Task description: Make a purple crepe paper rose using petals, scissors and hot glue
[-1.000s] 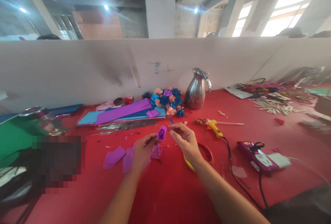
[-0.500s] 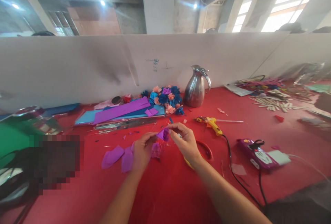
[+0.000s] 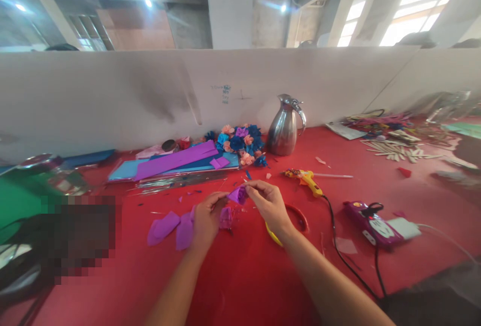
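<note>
Between my hands is a small purple paper flower, cone-shaped with rolled petals at its right end. My left hand pinches its pointed left end. The thumb and fingertips of my right hand are closed on the petal edge. Loose purple paper petals lie on the table to the left of my left hand, some partly hidden by it. Another purple paper piece is just right of that hand. Under my right wrist lie scissors with red and yellow handles, partly covered.
Behind my hands are folded crepe paper sheets and a heap of paper flowers. A steel jug stands beside them. To the right are a yellow glue gun, its black cord, a purple power strip and wooden sticks.
My right hand has shifted very slightly at the flower's petal edge. My left hand keeps its pinch on the pointed end, and the flower stays in place.
</note>
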Demonstrator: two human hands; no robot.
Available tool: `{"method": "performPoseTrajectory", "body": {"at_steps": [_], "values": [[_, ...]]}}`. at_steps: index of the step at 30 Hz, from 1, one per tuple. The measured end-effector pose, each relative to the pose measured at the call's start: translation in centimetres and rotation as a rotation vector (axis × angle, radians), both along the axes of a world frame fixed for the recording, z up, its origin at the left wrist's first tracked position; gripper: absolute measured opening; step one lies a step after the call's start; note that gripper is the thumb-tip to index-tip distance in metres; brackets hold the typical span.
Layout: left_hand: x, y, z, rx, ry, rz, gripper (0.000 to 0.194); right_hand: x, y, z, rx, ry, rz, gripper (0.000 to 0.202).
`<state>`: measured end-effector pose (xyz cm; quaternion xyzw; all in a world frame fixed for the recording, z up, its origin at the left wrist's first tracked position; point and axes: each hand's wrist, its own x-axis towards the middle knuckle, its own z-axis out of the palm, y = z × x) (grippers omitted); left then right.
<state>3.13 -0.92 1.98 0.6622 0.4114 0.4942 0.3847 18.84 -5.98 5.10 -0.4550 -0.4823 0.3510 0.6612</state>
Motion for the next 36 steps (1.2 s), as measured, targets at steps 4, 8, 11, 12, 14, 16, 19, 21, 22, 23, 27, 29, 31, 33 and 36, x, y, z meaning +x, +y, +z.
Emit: {"method": "performPoseTrajectory", "body": {"at_steps": [4, 8, 11, 12, 14, 16, 19, 21, 22, 23, 27, 29, 31, 33, 36], "values": [[0.07, -0.04, 0.19, -0.02, -0.003, 0.006, 0.016, 0.17, -0.02, 0.17, -0.013, 0.003, -0.005, 0.016], [0.2, -0.13, 0.42, -0.052, -0.023, 0.003, 0.015, 0.17, 0.03, 0.35, -0.021, 0.031, 0.027, 0.016], [0.19, -0.24, 0.64, -0.116, -0.037, -0.018, 0.017, 0.09, 0.06, 0.42, -0.025, 0.044, 0.049, 0.016], [0.17, -0.28, 0.72, -0.141, -0.039, -0.019, 0.017, 0.07, 0.06, 0.43, -0.025, 0.049, 0.044, 0.015], [0.11, -0.35, 0.87, -0.189, -0.048, -0.002, 0.019, 0.09, 0.05, 0.43, -0.022, 0.062, 0.018, 0.015], [0.08, -0.39, 0.98, -0.231, -0.075, 0.029, 0.02, 0.13, 0.02, 0.43, -0.015, 0.074, -0.005, 0.014], [0.14, -0.42, 1.02, -0.282, -0.139, 0.057, 0.021, 0.14, -0.1, 0.45, 0.0, 0.069, -0.006, 0.013], [0.2, -0.45, 0.95, -0.293, -0.179, 0.048, 0.023, 0.06, -0.23, 0.42, 0.008, 0.05, 0.002, 0.013], [0.23, -0.47, 0.88, -0.295, -0.191, 0.036, 0.023, 0.0, -0.29, 0.39, 0.011, 0.038, 0.008, 0.014], [0.24, -0.47, 0.81, -0.293, -0.198, 0.02, 0.024, -0.06, -0.35, 0.34, 0.015, 0.026, 0.016, 0.015], [0.14, -0.39, 0.58, -0.228, -0.195, -0.019, 0.02, -0.21, -0.4, 0.0, 0.037, -0.01, 0.043, 0.017], [0.06, -0.34, 0.61, -0.171, -0.169, -0.018, 0.017, -0.19, -0.33, -0.17, 0.04, -0.02, 0.036, 0.016], [0.0, -0.29, 0.7, -0.125, -0.145, -0.014, 0.016, -0.15, -0.26, -0.25, 0.035, -0.026, 0.026, 0.016], [-0.04, -0.26, 0.72, -0.096, -0.135, -0.008, 0.015, -0.14, -0.25, -0.21, 0.032, -0.035, 0.02, 0.016], [-0.07, -0.16, 0.52, -0.073, -0.13, 0.005, 0.016, -0.18, -0.35, -0.01, 0.041, -0.068, 0.017, 0.015]]}}
